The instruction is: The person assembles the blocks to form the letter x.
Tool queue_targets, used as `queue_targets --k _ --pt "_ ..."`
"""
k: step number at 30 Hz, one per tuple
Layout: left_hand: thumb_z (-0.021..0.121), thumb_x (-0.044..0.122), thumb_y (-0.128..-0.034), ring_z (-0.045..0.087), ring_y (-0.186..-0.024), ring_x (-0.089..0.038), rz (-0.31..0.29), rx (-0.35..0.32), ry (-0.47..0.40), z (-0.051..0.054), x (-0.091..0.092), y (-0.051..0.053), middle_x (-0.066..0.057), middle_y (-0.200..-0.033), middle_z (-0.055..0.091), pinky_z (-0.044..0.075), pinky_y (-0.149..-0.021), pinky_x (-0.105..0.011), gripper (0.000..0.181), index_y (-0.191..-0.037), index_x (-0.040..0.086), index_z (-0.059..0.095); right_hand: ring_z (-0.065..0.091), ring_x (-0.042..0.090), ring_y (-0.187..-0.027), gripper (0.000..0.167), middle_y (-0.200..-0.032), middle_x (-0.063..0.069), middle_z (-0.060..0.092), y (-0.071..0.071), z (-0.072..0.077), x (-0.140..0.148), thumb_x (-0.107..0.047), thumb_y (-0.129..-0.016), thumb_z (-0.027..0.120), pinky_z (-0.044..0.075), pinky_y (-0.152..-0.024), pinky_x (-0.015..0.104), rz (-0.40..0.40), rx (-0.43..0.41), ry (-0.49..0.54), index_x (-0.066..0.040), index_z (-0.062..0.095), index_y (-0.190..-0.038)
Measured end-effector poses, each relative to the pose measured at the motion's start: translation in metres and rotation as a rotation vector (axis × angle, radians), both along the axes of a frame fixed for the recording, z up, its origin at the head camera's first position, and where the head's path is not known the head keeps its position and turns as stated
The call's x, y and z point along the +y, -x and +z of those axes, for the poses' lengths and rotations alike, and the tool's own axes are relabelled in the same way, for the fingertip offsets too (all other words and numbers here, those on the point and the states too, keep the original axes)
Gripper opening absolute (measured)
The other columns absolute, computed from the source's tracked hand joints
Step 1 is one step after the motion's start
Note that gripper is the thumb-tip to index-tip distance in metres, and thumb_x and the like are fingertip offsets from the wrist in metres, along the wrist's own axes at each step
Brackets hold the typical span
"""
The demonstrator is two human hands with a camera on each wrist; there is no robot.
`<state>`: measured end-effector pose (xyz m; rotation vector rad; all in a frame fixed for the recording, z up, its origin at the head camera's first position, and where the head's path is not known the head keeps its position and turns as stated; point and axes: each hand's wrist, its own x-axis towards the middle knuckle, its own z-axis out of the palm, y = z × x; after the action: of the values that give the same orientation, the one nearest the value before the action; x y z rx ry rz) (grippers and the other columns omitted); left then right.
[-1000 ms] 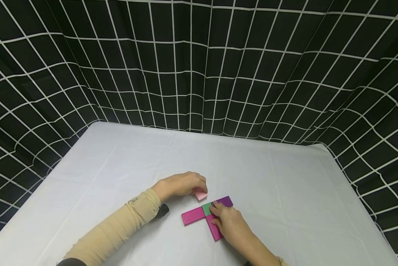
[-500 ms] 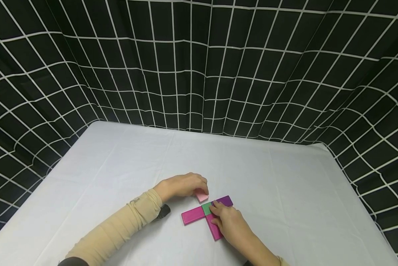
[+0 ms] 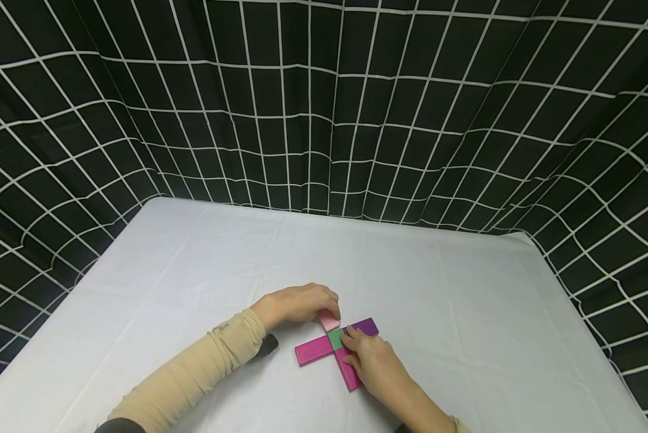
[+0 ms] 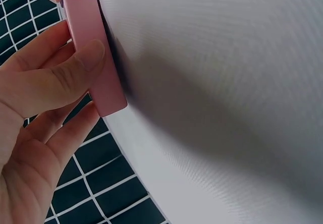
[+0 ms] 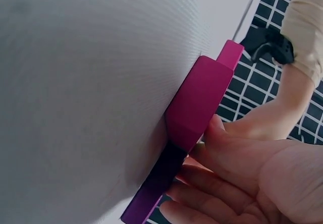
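My left hand (image 3: 305,302) pinches a light pink block (image 3: 330,322) between thumb and fingers, as the left wrist view shows with the pink block (image 4: 95,57) along my thumb. Its near end is at the edge of a small green block (image 3: 336,339). My right hand (image 3: 377,364) lies over the joined blocks, a fingertip on the green one and the thumb on a magenta block (image 3: 347,374). Another magenta block (image 3: 313,350) extends left from the green one, and a purple block (image 3: 368,326) extends right. In the right wrist view my fingers touch the magenta block (image 5: 199,100) and the purple block (image 5: 156,183).
White cloth covers the table (image 3: 221,252). A black curtain (image 3: 324,108) with a white grid stands behind and at both sides. A dark camera mount (image 3: 267,346) hangs under the left wrist, beside the tan sleeve (image 3: 194,367).
My left hand has brought the light pink block slightly nearer, closing the gap to the green block. My right hand and the other blocks have stayed nearly still.
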<state>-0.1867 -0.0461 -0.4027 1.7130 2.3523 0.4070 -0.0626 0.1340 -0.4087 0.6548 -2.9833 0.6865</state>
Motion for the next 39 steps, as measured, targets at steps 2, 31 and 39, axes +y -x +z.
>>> queue_targets --k 2,31,39 --pt "0.069 -0.011 -0.0776 0.062 -0.101 -0.013 0.001 -0.009 -0.003 -0.0006 0.0001 -0.0001 0.0 -0.099 0.068 0.044 -0.093 -0.018 0.033 -0.104 0.008 0.074 0.065 0.041 -0.1 0.037 -0.117 0.026 0.064 -0.0001 0.0003 -0.0001 -0.006 -0.077 0.078 0.056 -0.074 0.041 -0.002 -0.003 0.0 0.009 0.069 -0.11" --pt "0.066 -0.015 -0.0755 0.062 -0.096 -0.011 -0.002 -0.045 0.004 -0.0009 0.0031 0.0 0.0 -0.097 0.068 0.045 -0.09 -0.017 0.036 -0.103 0.008 0.074 0.065 0.041 -0.099 0.037 -0.116 0.026 0.064 -0.0007 0.0005 -0.0006 -0.006 -0.077 0.078 0.056 -0.074 0.041 -0.006 0.015 -0.001 0.008 0.07 -0.109" --pt "0.066 -0.016 -0.0757 0.062 -0.098 -0.01 0.018 -0.049 0.016 -0.0003 0.0041 -0.0012 0.001 -0.1 0.068 0.044 -0.091 -0.016 0.038 -0.104 0.009 0.074 0.066 0.041 -0.097 0.037 -0.115 0.025 0.065 0.0011 0.003 -0.0008 -0.006 -0.076 0.08 0.056 -0.074 0.041 -0.002 0.009 -0.004 0.009 0.07 -0.108"
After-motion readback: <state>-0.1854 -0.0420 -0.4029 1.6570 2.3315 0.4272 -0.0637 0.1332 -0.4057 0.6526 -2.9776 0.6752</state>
